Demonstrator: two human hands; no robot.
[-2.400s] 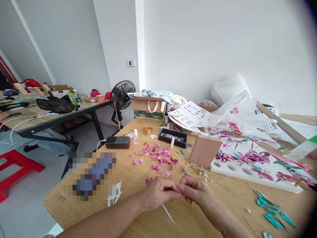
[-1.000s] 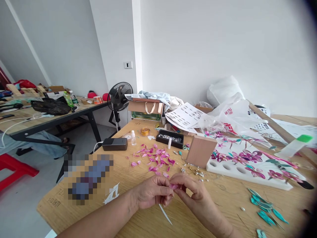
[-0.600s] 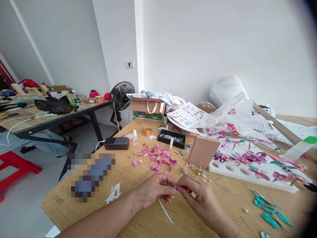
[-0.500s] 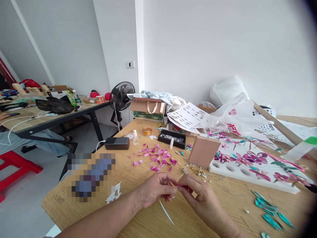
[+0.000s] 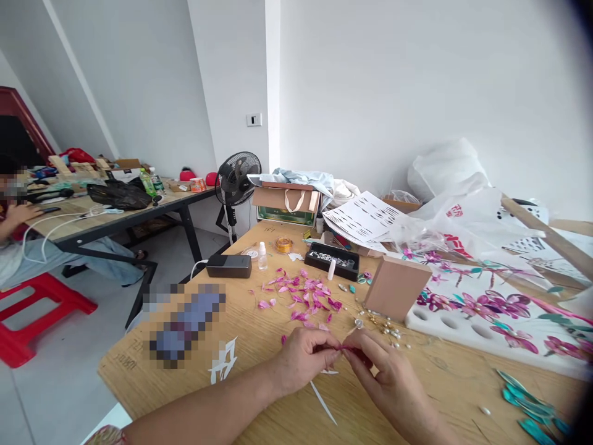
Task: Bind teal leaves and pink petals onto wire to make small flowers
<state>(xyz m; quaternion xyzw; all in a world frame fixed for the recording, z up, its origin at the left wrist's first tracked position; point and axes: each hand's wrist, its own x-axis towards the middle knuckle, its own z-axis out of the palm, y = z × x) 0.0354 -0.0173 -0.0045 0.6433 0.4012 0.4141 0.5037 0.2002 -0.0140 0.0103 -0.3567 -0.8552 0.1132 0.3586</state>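
My left hand (image 5: 306, 360) and my right hand (image 5: 380, 366) meet over the near part of the table, fingertips almost touching. Both pinch a small magenta petal (image 5: 343, 347), mostly hidden by the fingers. Beyond them lies a loose scatter of pink petals (image 5: 311, 295). White paper strips (image 5: 323, 403) rest beneath my hands, and cut white paper pieces (image 5: 224, 361) lie left of my left forearm. Gold and pearl beads (image 5: 380, 324) are spread just past my right hand. Teal petals with wire stems (image 5: 528, 398) lie to its right.
A wooden block (image 5: 397, 288) stands beside a white foam board (image 5: 447, 337) bearing pink flowers. Behind the petals are a black tray (image 5: 319, 267), a small bottle (image 5: 262, 256) and a black box (image 5: 229, 266). Another person (image 5: 18, 228) sits at the left table.
The view has swung slightly left, bringing the other person further into sight. My left fingers have closed in toward my right fingertips at the petal.
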